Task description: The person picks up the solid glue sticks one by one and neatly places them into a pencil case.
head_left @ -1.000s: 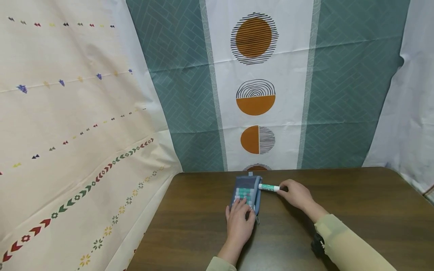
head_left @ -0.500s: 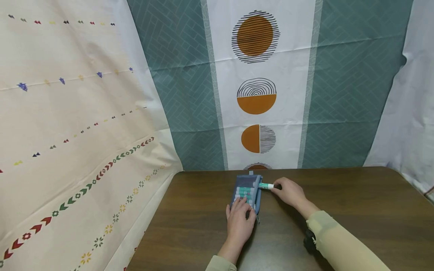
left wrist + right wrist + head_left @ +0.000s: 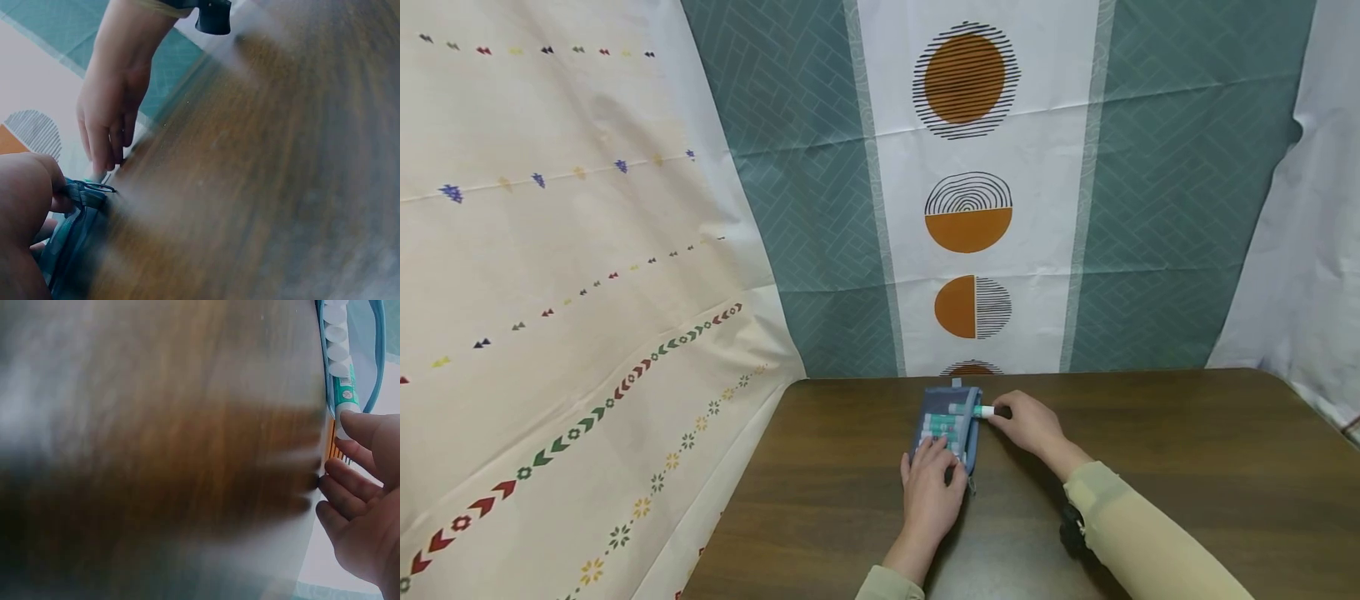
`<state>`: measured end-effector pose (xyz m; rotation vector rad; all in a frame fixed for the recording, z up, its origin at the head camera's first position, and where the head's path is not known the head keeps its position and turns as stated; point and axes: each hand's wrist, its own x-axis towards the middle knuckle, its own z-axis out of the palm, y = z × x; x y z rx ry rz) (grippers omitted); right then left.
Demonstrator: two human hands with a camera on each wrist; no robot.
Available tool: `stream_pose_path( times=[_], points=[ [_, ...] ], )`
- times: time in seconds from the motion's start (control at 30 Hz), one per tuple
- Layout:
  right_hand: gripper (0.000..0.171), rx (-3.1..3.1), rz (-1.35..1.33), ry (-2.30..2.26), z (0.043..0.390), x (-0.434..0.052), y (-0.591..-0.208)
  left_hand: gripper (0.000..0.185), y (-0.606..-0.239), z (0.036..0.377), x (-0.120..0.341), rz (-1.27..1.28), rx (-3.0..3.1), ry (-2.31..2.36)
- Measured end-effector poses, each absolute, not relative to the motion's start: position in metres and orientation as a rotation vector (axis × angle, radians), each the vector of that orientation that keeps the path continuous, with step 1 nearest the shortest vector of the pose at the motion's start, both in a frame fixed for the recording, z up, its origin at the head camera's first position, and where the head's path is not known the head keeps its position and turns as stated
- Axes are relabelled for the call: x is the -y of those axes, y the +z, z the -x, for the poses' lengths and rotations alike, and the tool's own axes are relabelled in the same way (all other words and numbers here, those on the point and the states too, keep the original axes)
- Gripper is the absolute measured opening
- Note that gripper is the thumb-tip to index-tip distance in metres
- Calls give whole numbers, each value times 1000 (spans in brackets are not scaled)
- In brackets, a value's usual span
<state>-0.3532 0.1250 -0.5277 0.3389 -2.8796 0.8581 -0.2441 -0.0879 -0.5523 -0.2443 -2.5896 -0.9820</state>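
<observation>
A grey-blue zip pouch [image 3: 946,398] with a see-through front lies near the table's far edge, its zip side facing right. Several green-and-white glue sticks [image 3: 942,422] show stacked inside it. My left hand [image 3: 931,492] lies over the pouch's near part, thumb and finger pinching the zip edge [image 3: 87,197]. Between thumb and fingertips, my right hand [image 3: 1028,423] holds one more glue stick [image 3: 985,411] by its white end. Its green part [image 3: 345,390] is inside the pouch's opening, in line with the white ends of the others [image 3: 337,350].
The brown wooden table [image 3: 820,517] spreads around the pouch. A patterned curtain [image 3: 820,250] hangs behind its far edge, and a cream cloth [image 3: 587,375] along the left. A dark device [image 3: 1072,531] sits under the right wrist.
My right hand has moved left, sliding the glue stick from the pouch's side opening to mostly inside it. The left hand and pouch have stayed in place.
</observation>
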Motion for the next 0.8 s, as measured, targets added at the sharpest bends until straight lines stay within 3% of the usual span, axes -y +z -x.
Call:
stream_pose_path(
  times=[0.8],
  points=[
    [33, 2860, -315, 891, 356, -101, -533, 20, -552, 244, 87, 243, 2588, -983]
  ],
)
